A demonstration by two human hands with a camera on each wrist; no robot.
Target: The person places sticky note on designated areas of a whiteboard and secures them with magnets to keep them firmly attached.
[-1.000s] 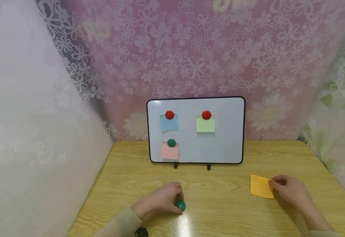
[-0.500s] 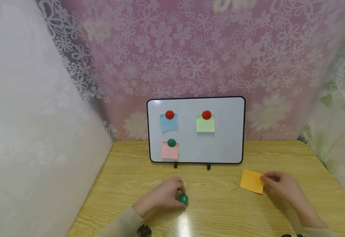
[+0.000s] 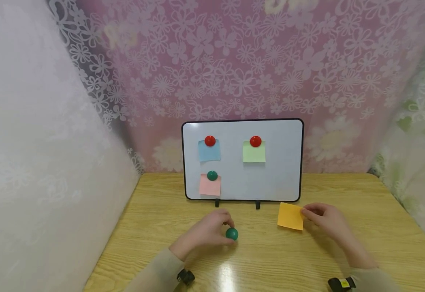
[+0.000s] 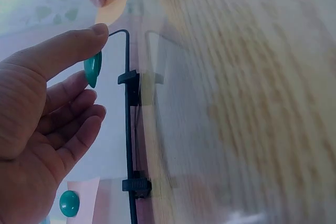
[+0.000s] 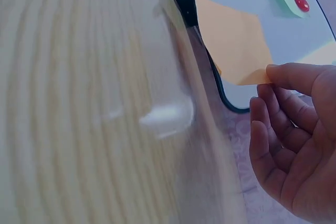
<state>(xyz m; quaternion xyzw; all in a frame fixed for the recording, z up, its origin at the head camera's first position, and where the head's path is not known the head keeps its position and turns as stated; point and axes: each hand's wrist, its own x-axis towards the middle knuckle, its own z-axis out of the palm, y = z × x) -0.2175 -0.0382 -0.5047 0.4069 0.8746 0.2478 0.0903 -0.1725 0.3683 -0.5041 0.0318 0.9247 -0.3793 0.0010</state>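
Note:
My left hand [image 3: 208, 230] pinches a round green magnet [image 3: 232, 234] between thumb and fingertips, over the table in front of the whiteboard [image 3: 278, 162]. In the left wrist view the magnet [image 4: 93, 68] shows edge-on under the thumb tip. My right hand [image 3: 327, 221] pinches an orange sticky note [image 3: 290, 216] by its right edge, just below the board's lower right corner. On the board, red magnets hold a blue note [image 3: 209, 153] and a light green note [image 3: 254, 155]. A pink note [image 3: 210, 188] hangs lower left beneath another green magnet [image 3: 212, 175].
The whiteboard stands on two black feet [image 3: 257, 205] on a wood-grain table [image 3: 161, 227]. Behind it hangs a pink floral curtain [image 3: 241, 73]. Pale sheets close in the left side [image 3: 44, 162] and the right side.
My right hand has carried the orange note leftward and toward the board. My left hand, with the green magnet, has moved forward and slightly right. The notes on the board stay put.

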